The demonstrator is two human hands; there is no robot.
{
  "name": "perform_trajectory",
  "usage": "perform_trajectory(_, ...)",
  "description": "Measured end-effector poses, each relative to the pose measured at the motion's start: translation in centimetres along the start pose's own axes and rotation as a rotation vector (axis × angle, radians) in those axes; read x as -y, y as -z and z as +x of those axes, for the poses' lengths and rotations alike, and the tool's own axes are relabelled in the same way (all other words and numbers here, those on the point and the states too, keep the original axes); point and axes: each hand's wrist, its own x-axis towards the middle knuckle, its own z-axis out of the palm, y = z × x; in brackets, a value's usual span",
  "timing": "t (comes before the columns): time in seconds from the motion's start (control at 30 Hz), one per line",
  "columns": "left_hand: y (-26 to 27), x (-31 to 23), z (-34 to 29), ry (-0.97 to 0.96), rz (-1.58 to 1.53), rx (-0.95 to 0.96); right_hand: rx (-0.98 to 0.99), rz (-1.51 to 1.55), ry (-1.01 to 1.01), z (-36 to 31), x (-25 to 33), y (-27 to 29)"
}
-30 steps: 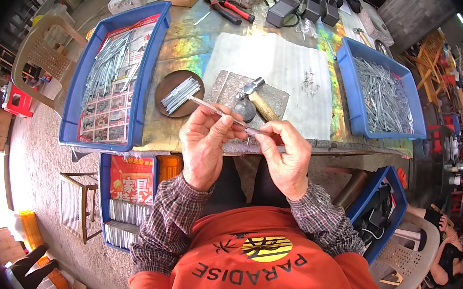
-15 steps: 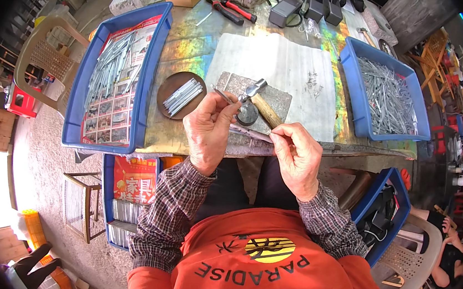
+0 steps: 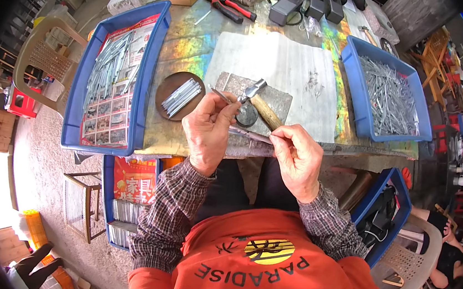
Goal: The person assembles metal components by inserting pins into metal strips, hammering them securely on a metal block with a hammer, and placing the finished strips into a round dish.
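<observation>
Pinching thin metal strip (image 3: pixel 246 133), held between both hands, above table edge (image 3: pixel 353 150)

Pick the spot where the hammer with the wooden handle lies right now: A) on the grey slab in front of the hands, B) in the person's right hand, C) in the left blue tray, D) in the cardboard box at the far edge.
A: the hammer rests on the grey slab, just beyond the left hand and right hand, which pinch a thin metal strip instead.
</observation>
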Motion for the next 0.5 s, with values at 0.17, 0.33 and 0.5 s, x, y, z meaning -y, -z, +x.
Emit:
perform_trajectory(0.17,-0.01,-0.29,-0.07,-0.016,0.015,-0.001,0.006,-0.007,-0.019,0.09,0.04,0.08)
perform_trajectory(0.33,0.06,-0.04,-0.16,-0.012,-0.029,0.001,0.01,-0.01,-0.009,-0.09,0.0,0.08)
perform_trajectory(0.5,0.06,-0.13,-0.31,-0.047,0.096,0.006,0.012,-0.004,-0.028,-0.04,0.08,0.07)
